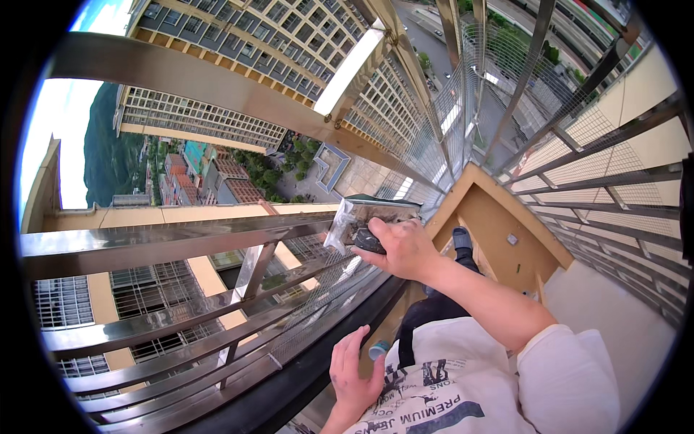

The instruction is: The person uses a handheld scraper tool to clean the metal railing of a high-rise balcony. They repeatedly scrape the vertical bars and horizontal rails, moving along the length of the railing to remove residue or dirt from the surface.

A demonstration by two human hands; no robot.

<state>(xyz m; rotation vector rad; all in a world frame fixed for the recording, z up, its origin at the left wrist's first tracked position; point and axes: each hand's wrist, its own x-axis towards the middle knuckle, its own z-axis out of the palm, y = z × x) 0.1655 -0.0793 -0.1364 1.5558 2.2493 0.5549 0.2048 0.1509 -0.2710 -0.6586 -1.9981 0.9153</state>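
Observation:
My right hand [401, 247] grips the black handle [370, 240] of a flat hand tool that resembles a plastering float. The tool's plate [358, 211] is dirty, and crumpled whitish plastic [340, 225] covers its left end. It is at the stainless steel railing's horizontal rail [179, 241]; whether it touches the rail is hard to tell. My left hand [352, 374] is held low by the shirt, fingers apart and empty. Close to it, beyond the thumb, shows a small teal and white can or cup [379, 349].
Steel bars and wire mesh [434, 138] enclose the spot, high above a street [423, 32] and a tall building [255, 32]. A dark rail [325, 336] runs beside me. Below are a tan ledge floor [501, 238], my slippered foot [462, 238] and a pale wall surface [602, 304].

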